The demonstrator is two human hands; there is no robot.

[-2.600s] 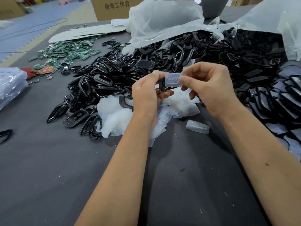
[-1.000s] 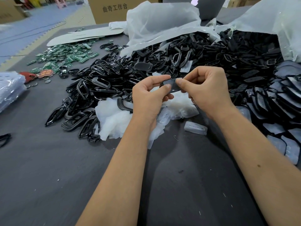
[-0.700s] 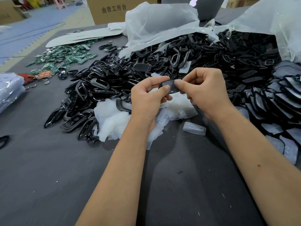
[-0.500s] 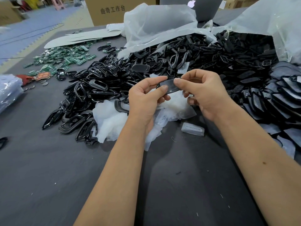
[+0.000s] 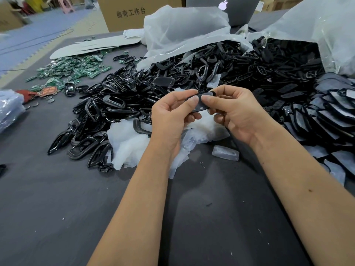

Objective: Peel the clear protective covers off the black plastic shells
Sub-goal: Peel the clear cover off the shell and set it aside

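Dark worktop (image 5: 57, 198), black shell heap (image 5: 172, 81) upper centre. Left hand (image 5: 172, 116) and right hand (image 5: 236, 114) fingers pinch one black shell (image 5: 201, 104) mid-frame, above crumpled clear covers (image 5: 128, 143).

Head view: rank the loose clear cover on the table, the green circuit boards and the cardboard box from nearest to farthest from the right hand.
From the right hand, which pinches a black shell together with the left hand:
1. Loose clear cover: on the table just below that hand, toward the person.
2. Green circuit boards: scattered far left.
3. Cardboard box: beyond the table's far edge, upper left.
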